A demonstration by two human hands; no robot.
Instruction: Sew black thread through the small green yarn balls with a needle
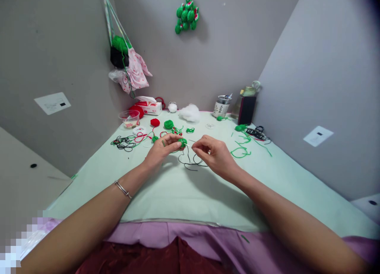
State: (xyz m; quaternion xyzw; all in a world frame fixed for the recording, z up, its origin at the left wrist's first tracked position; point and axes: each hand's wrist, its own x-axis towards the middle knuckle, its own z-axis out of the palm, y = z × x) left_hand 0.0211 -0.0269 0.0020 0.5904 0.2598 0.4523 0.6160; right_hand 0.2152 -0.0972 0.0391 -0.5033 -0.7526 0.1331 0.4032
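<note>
My left hand (pixel 164 148) pinches a small green yarn ball (pixel 182 142) between thumb and fingers, over the middle of the table. Just to its right, my right hand (pixel 214 152) is closed on a thin, light-coloured needle (pixel 189 145), its far end at the ball. Whether the tip is inside the ball is too small to tell. Dark green cord (pixel 190 164) trails in loops on the table below both hands. Behind my left fingers lie red and green crocheted pieces (pixel 177 131), partly hidden.
Green yarn (pixel 168 124), a red yarn ball (pixel 154 122) and white stuffing (pixel 190 113) lie behind. At left are tangled black cord (pixel 124 143) and a clear tub (pixel 130 118). A pen can (pixel 221 106), phone (pixel 247 110) and green strands (pixel 242 151) are at right. Walls enclose the table.
</note>
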